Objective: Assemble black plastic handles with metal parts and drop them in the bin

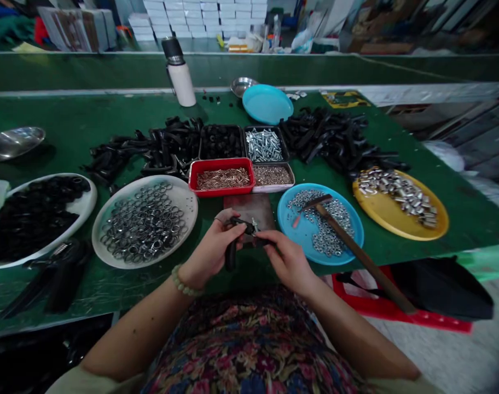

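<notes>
Close in front of my body, my left hand [214, 239] is closed around a black plastic handle part [230, 257], one end of which points down below the fingers. A small shiny metal piece [255, 225] stands up at its right end; its exact kind is too small to tell. My right hand [289, 259] pinches a dark end piece [262, 242] beside that metal, and I cannot tell whether it is joined to the handle part. Under both hands lies a flat metal plate [255, 207].
A hammer [356, 249] rests across a blue tray of nuts [358, 219], its handle overhanging the table edge. Left stands a white tray of metal rings [99, 246]. Ahead are a red bin of pins [220, 192], a bin of screws [263, 145] and black handle piles [327, 137]. Right, a yellow tray [397, 227].
</notes>
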`<control>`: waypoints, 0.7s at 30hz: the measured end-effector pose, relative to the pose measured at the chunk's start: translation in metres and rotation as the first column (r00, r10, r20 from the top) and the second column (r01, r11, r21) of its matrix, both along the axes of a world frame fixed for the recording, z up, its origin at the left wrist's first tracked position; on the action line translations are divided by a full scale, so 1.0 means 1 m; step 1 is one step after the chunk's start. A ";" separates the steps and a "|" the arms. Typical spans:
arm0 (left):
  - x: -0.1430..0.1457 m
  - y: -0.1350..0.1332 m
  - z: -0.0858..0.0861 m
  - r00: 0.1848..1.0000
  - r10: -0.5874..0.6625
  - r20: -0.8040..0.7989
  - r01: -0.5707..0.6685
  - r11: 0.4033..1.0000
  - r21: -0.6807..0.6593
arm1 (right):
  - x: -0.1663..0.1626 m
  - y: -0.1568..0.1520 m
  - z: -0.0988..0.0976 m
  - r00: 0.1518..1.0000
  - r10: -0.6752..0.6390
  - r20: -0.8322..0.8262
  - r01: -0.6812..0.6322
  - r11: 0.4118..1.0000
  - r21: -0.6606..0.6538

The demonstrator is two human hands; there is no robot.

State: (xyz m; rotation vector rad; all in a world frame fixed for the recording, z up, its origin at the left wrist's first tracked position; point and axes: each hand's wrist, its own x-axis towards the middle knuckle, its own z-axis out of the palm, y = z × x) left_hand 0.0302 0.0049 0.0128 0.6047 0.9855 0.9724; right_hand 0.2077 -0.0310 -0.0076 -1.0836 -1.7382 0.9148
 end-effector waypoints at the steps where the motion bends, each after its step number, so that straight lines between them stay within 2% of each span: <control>1: 0.004 -0.001 0.000 1.000 0.001 0.018 -0.001 1.000 -0.005 | 0.000 -0.001 -0.002 0.994 -0.025 -0.102 0.019 0.998 -0.057; 4: 0.012 -0.004 0.003 0.997 0.021 0.074 -0.021 1.000 0.002 | -0.004 -0.003 -0.010 0.904 -0.097 -0.416 0.010 0.979 -0.205; 6: 0.016 -0.007 0.004 0.994 0.042 0.105 -0.044 0.999 0.013 | -0.007 -0.006 -0.013 0.866 -0.123 -0.484 0.012 0.974 -0.226; 9: 0.018 -0.010 0.004 0.995 0.044 0.089 -0.046 0.999 0.025 | -0.007 -0.011 -0.013 0.897 -0.094 -0.431 -0.004 0.975 -0.221; 11: 0.015 -0.009 0.002 0.999 -0.003 0.039 0.002 0.999 0.032 | -0.003 -0.012 -0.010 0.930 -0.047 -0.365 -0.034 0.977 -0.212; 14: 0.004 -0.005 -0.001 0.983 -0.169 -0.077 0.175 0.981 0.088 | 0.010 -0.011 -0.004 0.987 0.096 -0.133 -0.112 0.986 -0.121; 16: -0.003 -0.003 -0.001 0.939 -0.287 -0.192 0.316 0.937 0.146 | 0.019 -0.009 0.001 0.977 0.212 0.022 -0.209 0.973 -0.096; 17: -0.005 -0.003 0.001 0.914 -0.326 -0.241 0.371 0.912 0.173 | 0.022 -0.008 0.003 0.967 0.253 0.030 -0.248 0.961 -0.125; 19: -0.007 -0.004 0.004 0.884 -0.367 -0.290 0.434 0.874 0.218 | 0.024 -0.006 0.004 0.953 0.268 -0.140 -0.295 0.925 -0.239; 21: -0.006 -0.008 0.006 0.878 -0.389 -0.279 0.459 0.848 0.263 | 0.022 -0.005 0.003 0.887 0.201 -0.416 -0.365 0.857 -0.364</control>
